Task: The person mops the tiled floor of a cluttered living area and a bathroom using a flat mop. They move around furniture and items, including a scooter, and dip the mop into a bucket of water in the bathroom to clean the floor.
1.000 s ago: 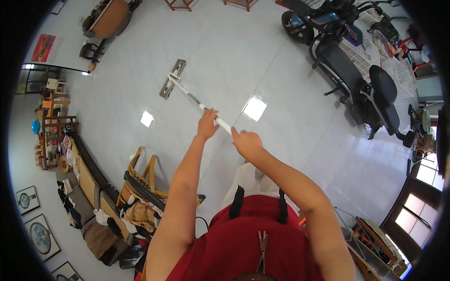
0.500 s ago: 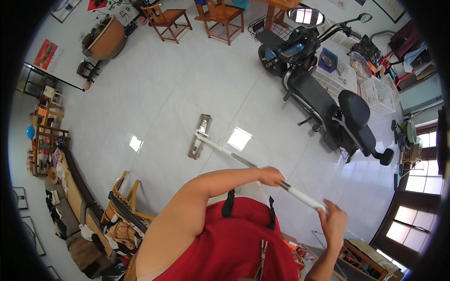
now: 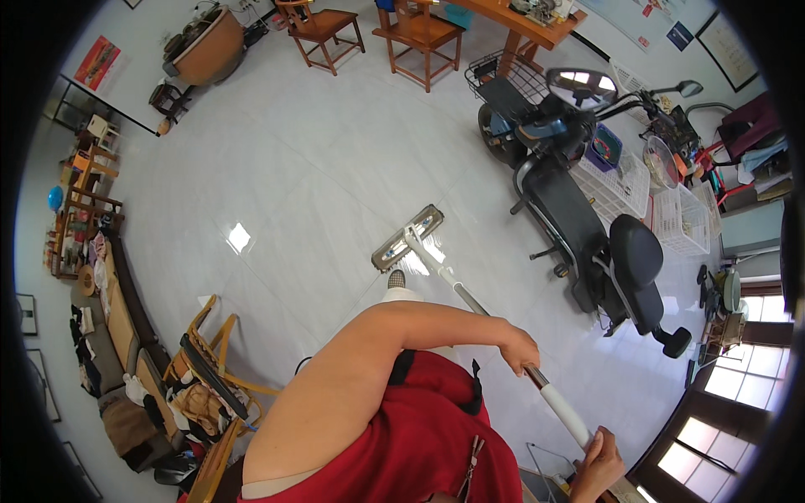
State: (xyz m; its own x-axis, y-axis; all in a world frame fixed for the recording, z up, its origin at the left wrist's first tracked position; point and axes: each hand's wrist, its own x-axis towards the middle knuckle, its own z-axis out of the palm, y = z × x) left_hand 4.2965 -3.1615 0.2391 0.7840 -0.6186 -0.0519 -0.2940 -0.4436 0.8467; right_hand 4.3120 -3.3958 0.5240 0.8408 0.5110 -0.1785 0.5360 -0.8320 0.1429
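Observation:
A flat mop with a long pole point(image 3: 471, 300) slants from the floor up toward my right side. Its rectangular head point(image 3: 408, 238) lies flat on the shiny tiles, just ahead of my shoe point(image 3: 397, 279). My left hand point(image 3: 520, 349) is closed around the metal part of the pole, below the white grip point(image 3: 565, 415). At the upper end of that grip, my right hand point(image 3: 601, 461) is wrapped about the pole, partly turned away from view.
A black electric scooter point(image 3: 570, 210) stands at the right, beside white plastic crates point(image 3: 681, 220). Wooden chairs point(image 3: 423, 38) and a big planter point(image 3: 205, 50) are at the far side. Left and near sit a cluttered bamboo chair point(image 3: 210, 381) and a long sofa point(image 3: 138, 335).
The mop head has moved to the right and turned on the floor. Both hands have shifted lower in the view with the pole, and my right fingers look more closed. A shoe now shows.

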